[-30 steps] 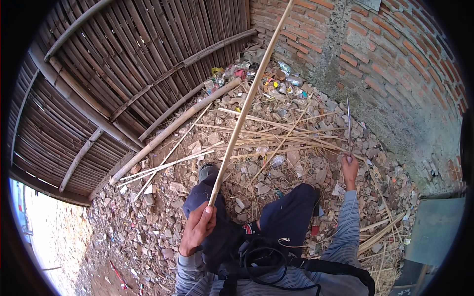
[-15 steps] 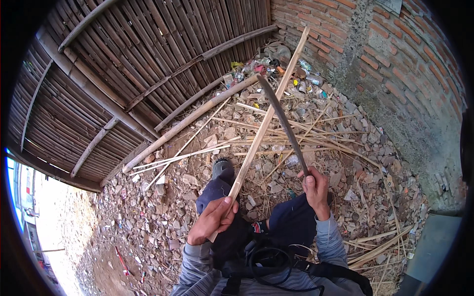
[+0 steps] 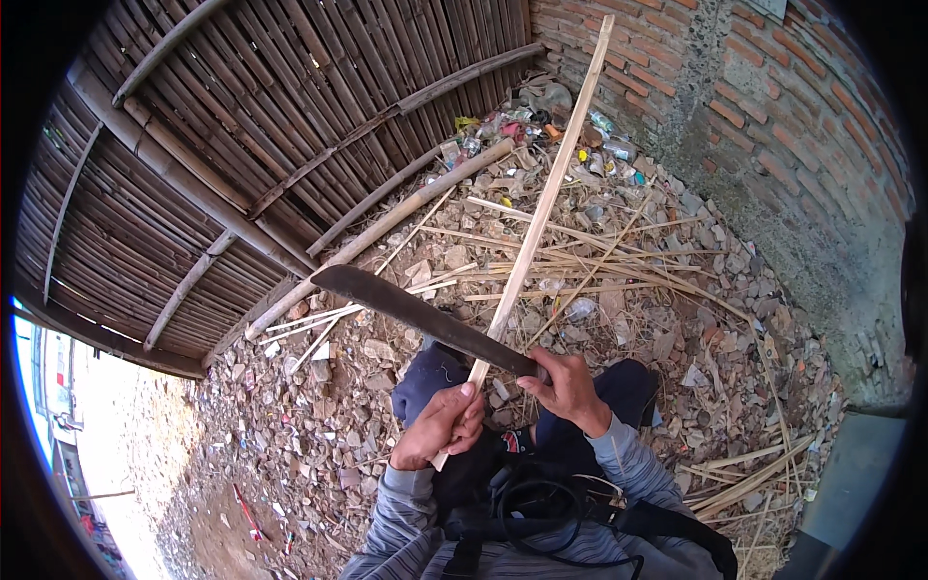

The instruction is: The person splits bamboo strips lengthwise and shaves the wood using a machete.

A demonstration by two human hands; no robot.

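Note:
My left hand [image 3: 441,425] is closed round the near end of a long, pale split-bamboo strip [image 3: 542,208]. The strip slants up and away to the right, its far end reaching the height of the brick wall. A dark, broad-bladed machete [image 3: 416,314] is gripped in my right hand [image 3: 568,389], which hides most of its handle. Its blade lies across the strip just beyond my left hand, tip pointing to the far left. Whether the edge bites into the bamboo I cannot tell.
Several loose bamboo strips [image 3: 580,266] lie on the stony, littered ground ahead, with another bundle [image 3: 749,478] at the right. A bamboo-slat wall [image 3: 290,106] stands on the left, a brick wall [image 3: 773,126] on the right. A thick pole [image 3: 416,222] lies along the slat wall.
The machete has swung from pointing ahead to lying crosswise over the strip, as my right hand came left and nearer. The strip's far end has risen a little.

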